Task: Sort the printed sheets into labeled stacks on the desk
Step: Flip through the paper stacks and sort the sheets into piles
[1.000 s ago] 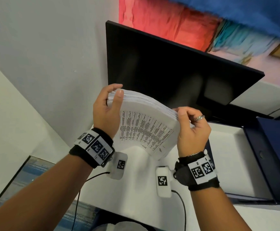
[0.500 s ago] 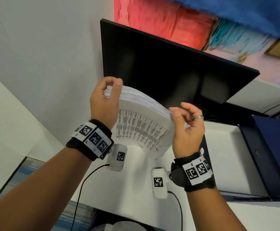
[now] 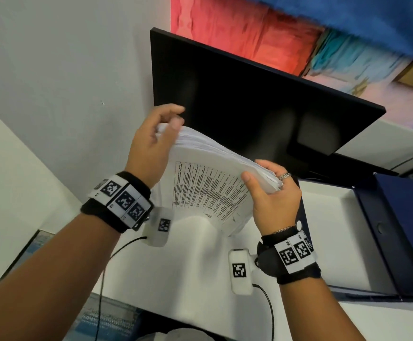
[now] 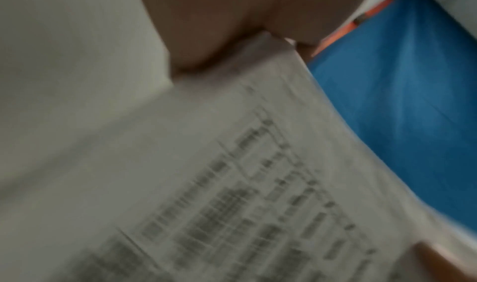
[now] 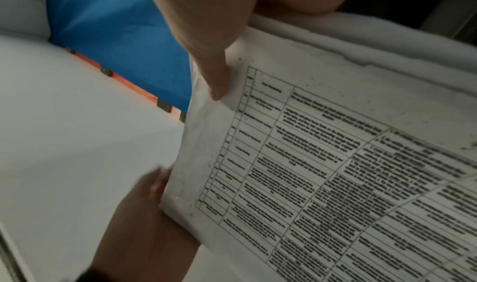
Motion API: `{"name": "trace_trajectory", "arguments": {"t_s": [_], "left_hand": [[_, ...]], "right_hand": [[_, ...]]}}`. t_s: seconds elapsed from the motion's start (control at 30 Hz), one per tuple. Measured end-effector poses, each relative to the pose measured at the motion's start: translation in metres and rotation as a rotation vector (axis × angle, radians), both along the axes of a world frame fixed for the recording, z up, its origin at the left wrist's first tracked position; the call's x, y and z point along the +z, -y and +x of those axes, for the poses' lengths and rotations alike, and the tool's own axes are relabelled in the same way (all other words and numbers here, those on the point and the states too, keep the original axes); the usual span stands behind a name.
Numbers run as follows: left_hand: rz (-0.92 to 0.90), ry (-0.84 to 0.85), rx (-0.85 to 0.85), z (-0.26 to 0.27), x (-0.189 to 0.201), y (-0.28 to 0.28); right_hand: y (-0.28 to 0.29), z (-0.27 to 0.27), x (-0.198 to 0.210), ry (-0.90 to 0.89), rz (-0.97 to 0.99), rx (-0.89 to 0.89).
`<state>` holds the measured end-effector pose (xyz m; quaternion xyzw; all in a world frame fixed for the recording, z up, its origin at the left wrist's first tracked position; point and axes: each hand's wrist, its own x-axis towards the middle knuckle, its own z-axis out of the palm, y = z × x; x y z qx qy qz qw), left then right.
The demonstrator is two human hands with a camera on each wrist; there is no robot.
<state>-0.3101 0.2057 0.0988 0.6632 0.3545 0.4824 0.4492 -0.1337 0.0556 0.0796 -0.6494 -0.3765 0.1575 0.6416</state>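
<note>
A thick stack of printed sheets [image 3: 207, 183] with a text table on its near face is held up above the white desk [image 3: 200, 279]. My left hand [image 3: 155, 141] grips its upper left corner, thumb on the near face. My right hand [image 3: 271, 190] pinches the right edge, thumb in front and ringed fingers behind. In the right wrist view the thumb [image 5: 209, 58] presses the table page [image 5: 335, 164], and my left hand [image 5: 144, 215] holds the far edge. The left wrist view is blurred, showing the sheets [image 4: 232, 194] under my left hand [image 4: 219, 31].
A black monitor [image 3: 249, 99] stands right behind the stack. A dark blue folder [image 3: 402, 232] lies on the desk at the right. White walls close off the left side. Cables run from the wrist cameras down past the desk's front edge.
The stack has tilted, its left corner rising and its right edge dropping. My left index finger has lifted off the top edge, and my right fingers have closed round the right edge.
</note>
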Motion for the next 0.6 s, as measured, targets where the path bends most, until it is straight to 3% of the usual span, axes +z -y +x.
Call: {"name": "trace_trajectory", "arguments": {"t_s": [0.07,0.13,0.27,0.4,0.6], "left_hand": [[0.100,-0.178,-0.164,-0.011,-0.007,-0.002],[0.142,-0.257,-0.143,-0.013,-0.011,-0.002],[0.183,-0.141,-0.069,-0.013,-0.004,0.001],[0.190,-0.198,-0.134,-0.015,-0.011,0.005],[0.424,-0.238,0.013,-0.011,-0.021,-0.003]], "right_hand": [[0.000,0.008,-0.002,-0.004,-0.019,0.012],[-0.003,0.015,0.001,-0.008,-0.034,0.028],[-0.005,0.018,0.009,-0.008,0.068,-0.009],[-0.002,0.011,0.002,-0.012,0.097,0.028],[-0.005,0.008,-0.009,0.264,0.023,-0.038]]}}
